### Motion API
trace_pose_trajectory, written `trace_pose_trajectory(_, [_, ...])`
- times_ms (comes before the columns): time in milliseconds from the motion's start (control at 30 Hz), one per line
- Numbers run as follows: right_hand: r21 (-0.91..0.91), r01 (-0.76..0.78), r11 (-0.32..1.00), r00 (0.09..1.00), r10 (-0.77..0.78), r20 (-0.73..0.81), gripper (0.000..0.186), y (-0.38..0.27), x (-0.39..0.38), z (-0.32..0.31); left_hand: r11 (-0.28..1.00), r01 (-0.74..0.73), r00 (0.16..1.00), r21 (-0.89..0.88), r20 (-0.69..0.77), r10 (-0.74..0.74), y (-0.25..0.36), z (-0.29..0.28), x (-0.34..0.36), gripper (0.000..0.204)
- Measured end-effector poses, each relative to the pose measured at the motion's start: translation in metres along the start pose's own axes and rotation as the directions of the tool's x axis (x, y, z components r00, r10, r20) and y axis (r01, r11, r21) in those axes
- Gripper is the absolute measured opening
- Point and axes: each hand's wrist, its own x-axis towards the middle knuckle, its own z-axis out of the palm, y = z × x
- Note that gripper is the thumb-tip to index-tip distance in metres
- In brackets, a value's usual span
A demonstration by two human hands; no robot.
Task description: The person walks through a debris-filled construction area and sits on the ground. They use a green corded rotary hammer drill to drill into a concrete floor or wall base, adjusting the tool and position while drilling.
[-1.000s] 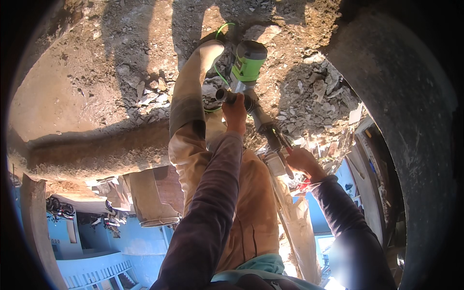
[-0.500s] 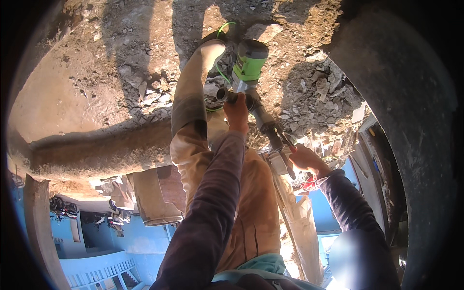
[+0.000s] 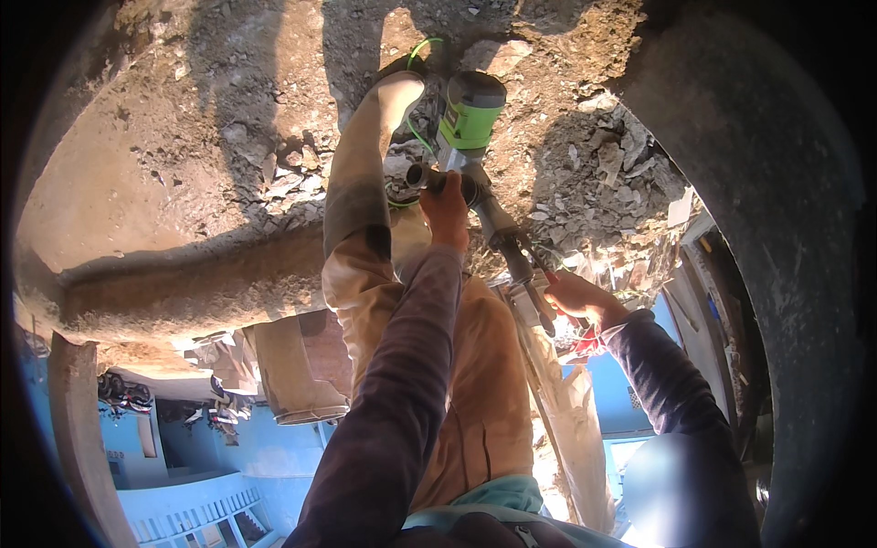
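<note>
A green and dark grey demolition hammer (image 3: pixel 470 119) lies slantwise over the rubble, its motor end far and its nose pointing down toward my right hand. My left hand (image 3: pixel 446 215) is closed round its black side handle (image 3: pixel 422 176). To the right of the hammer's nose (image 3: pixel 517 258), my right hand (image 3: pixel 580 299) is closed on a red-handled tool (image 3: pixel 550 276), which looks like pliers. Slender metal parts of it reach up beside the nose; their exact contact cannot be made out. A flat grey metal piece (image 3: pixel 541 312) extends below the nose, partly beside my fingers.
Broken concrete (image 3: pixel 607 164) covers the ground right of the hammer. A green cable (image 3: pixel 418 135) runs past my foot (image 3: pixel 402 91). A raised ledge (image 3: pixel 183 283) crosses at left, above a drop to a blue-walled yard (image 3: pixel 274 457). A dark curved surface (image 3: pixel 758 228) borders the right.
The hammer and both hands keep nearly the same places. My right hand has shifted very slightly, and the view has moved a little.
</note>
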Motion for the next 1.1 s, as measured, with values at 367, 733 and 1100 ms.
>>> trace_pose_trajectory(367, [0.090, 0.158, 0.983, 0.982, -0.147, -0.114, 0.021, 0.061, 0.034, 0.008, 0.999, -0.031, 0.998, 0.020, 0.046, 0.030, 0.005, -0.001, 0.018, 0.023])
trace_pose_trajectory(733, [0.273, 0.238, 0.932, 0.855, -0.068, -0.515, 0.034, 0.104, 0.006, 0.056, 0.986, 0.122, 0.983, 0.111, 0.122, -0.135, 0.029, -0.010, 0.014, 0.025])
trace_pose_trajectory(1100, [0.677, 0.612, 0.409, 0.787, -0.228, -0.574, 0.040, 0.073, 0.022, 0.139, 0.971, 0.024, 0.981, 0.239, 0.181, -0.069, 0.045, -0.015, 0.010, 0.031])
